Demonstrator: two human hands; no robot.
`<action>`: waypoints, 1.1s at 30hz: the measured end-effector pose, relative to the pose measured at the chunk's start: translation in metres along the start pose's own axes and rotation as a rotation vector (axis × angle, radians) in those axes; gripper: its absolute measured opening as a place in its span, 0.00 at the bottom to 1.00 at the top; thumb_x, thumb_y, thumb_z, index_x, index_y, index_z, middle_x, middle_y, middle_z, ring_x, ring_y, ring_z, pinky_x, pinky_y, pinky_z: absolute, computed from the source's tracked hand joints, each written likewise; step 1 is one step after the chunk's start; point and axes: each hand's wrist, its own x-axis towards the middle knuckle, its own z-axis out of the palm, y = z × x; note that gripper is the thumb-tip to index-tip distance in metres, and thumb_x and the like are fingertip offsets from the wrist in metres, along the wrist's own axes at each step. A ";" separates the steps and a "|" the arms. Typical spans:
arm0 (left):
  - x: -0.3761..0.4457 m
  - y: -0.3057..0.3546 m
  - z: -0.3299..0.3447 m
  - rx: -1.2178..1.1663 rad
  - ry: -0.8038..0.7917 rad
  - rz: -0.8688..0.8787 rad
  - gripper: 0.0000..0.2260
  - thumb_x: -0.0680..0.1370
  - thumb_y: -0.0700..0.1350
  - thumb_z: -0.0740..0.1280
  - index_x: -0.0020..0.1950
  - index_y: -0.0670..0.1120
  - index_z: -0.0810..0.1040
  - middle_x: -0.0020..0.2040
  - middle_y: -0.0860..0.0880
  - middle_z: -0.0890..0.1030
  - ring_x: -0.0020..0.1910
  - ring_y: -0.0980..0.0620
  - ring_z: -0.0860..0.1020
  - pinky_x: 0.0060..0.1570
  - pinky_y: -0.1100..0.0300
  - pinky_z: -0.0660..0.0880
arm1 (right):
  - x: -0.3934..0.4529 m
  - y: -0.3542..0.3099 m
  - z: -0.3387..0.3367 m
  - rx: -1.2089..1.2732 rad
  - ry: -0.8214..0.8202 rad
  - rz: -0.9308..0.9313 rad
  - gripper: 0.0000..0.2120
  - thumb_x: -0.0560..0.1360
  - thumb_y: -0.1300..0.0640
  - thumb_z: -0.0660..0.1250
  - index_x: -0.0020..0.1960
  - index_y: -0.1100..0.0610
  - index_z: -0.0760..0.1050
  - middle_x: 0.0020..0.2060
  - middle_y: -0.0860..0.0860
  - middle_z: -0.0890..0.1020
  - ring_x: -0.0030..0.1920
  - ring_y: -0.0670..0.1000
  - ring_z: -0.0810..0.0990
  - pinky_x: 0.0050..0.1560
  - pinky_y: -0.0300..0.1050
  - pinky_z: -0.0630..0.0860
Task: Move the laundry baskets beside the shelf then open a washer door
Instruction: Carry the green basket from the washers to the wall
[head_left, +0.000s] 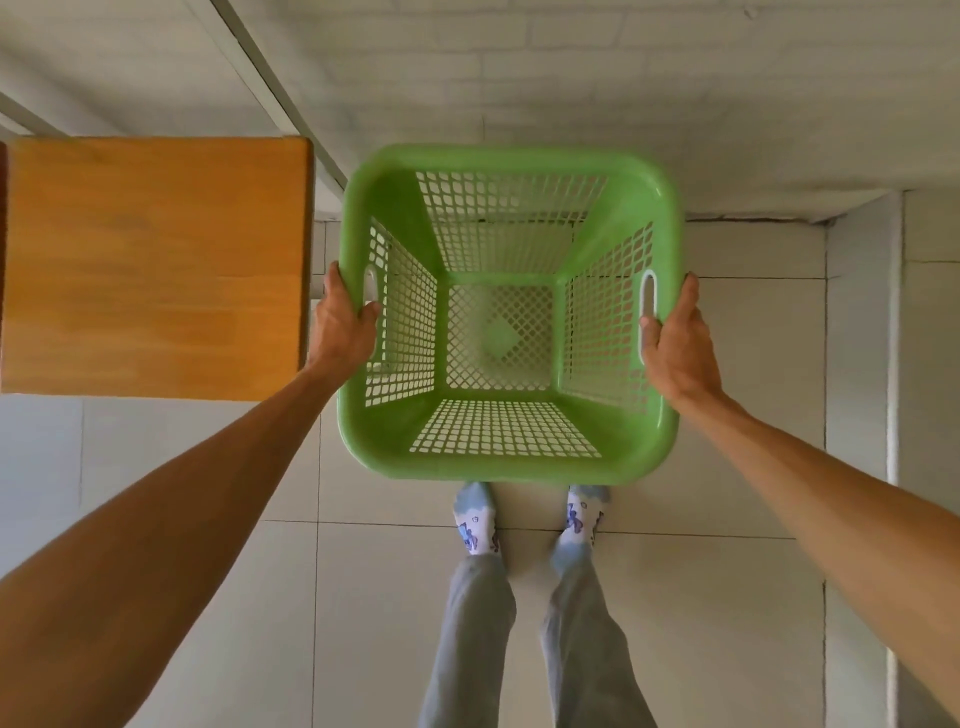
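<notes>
Both hands hold the green laundry basket (506, 457) by its side rims: the left hand (340, 325) curls its grip over the left handle slot, the right hand (678, 338) over the right. The basket is empty, just beside the wooden shelf (156, 265), above the tiled floor (395, 597), near the white brick wall (571, 78).

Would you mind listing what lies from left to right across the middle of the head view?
Wooden shelf top → left hand → green laundry basket → right hand → white wall edge.
</notes>
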 end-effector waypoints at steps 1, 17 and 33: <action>0.004 -0.002 -0.001 0.013 0.007 0.009 0.24 0.81 0.37 0.65 0.75 0.40 0.60 0.56 0.46 0.78 0.37 0.60 0.77 0.22 0.72 0.71 | 0.002 -0.002 0.003 0.005 -0.001 -0.005 0.34 0.86 0.54 0.59 0.84 0.58 0.44 0.70 0.66 0.72 0.55 0.66 0.83 0.47 0.55 0.83; 0.014 -0.019 -0.007 -0.006 -0.052 -0.057 0.26 0.81 0.37 0.65 0.76 0.40 0.58 0.65 0.38 0.78 0.56 0.35 0.82 0.49 0.36 0.81 | 0.012 -0.012 0.033 0.002 0.035 -0.038 0.34 0.86 0.56 0.60 0.84 0.62 0.45 0.72 0.67 0.71 0.57 0.67 0.82 0.45 0.48 0.77; 0.020 0.000 -0.033 0.025 -0.184 -0.025 0.49 0.76 0.49 0.74 0.82 0.45 0.41 0.75 0.37 0.69 0.72 0.35 0.71 0.68 0.34 0.70 | 0.006 -0.020 -0.014 -0.139 -0.189 -0.089 0.47 0.80 0.47 0.70 0.83 0.62 0.43 0.79 0.65 0.64 0.72 0.67 0.74 0.67 0.66 0.75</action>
